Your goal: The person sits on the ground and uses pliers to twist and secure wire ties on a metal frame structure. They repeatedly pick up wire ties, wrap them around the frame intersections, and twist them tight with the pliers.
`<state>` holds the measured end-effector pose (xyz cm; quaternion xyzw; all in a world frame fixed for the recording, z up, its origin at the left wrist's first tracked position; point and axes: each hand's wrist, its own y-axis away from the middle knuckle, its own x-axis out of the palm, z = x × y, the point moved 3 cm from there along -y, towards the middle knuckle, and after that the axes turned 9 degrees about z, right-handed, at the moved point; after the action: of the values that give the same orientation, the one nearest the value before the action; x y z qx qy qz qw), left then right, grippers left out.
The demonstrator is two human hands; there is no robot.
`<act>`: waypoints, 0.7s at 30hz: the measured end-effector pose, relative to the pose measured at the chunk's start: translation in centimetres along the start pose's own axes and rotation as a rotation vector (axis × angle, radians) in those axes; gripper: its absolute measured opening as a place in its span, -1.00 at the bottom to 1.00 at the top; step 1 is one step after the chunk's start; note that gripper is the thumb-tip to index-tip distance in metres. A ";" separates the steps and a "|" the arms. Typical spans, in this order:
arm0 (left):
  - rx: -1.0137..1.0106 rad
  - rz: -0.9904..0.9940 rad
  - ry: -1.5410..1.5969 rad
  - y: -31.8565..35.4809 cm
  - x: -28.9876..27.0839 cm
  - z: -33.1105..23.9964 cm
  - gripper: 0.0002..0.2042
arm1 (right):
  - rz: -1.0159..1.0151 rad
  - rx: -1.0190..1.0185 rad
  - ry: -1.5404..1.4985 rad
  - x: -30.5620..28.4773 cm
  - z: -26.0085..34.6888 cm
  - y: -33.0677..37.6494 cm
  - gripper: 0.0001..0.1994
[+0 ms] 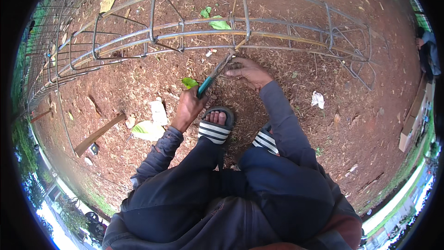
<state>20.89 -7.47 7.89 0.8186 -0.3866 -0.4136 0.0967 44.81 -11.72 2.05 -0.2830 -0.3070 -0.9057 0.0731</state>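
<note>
My left hand (188, 109) is wrapped round the teal handle of a pair of pincers (213, 75), whose dark metal end points up and away at the near rods of the rebar cage (245, 13). The tool's tip meets the cage close to a square stirrup (245, 14). My right hand (250, 72) is just right of the pincers' metal part, fingers bent toward it and closed around something dark and thin that I cannot make out. The cage runs across the far side, long steel rods joined by square stirrups.
More rebar cages (55, 23) are stacked at the left. A wooden stake (99, 135), leaves (148, 130) and white scraps (317, 100) lie on the reddish soil. My sandalled feet (216, 125) are below my hands. Another person (429, 51) is at the far right edge.
</note>
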 end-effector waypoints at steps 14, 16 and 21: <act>0.136 -0.169 -0.336 2.0 0.4 -2.4 -0.84 | -0.836 -0.458 1.148 9.7 1.3 5.7 -0.56; 0.124 -0.102 -0.280 3.4 1.8 -4.2 -0.78 | -0.639 -0.357 0.590 10.3 -0.2 5.4 -0.59; 0.256 -0.141 -0.315 4.6 5.4 -6.2 -0.61 | -0.428 -0.134 -0.300 9.7 -3.8 1.2 -0.52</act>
<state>24.96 -15.48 10.82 0.7745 -0.3882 -0.4896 -0.0987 35.38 -14.57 5.60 -0.3467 -0.3068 -0.8668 -0.1852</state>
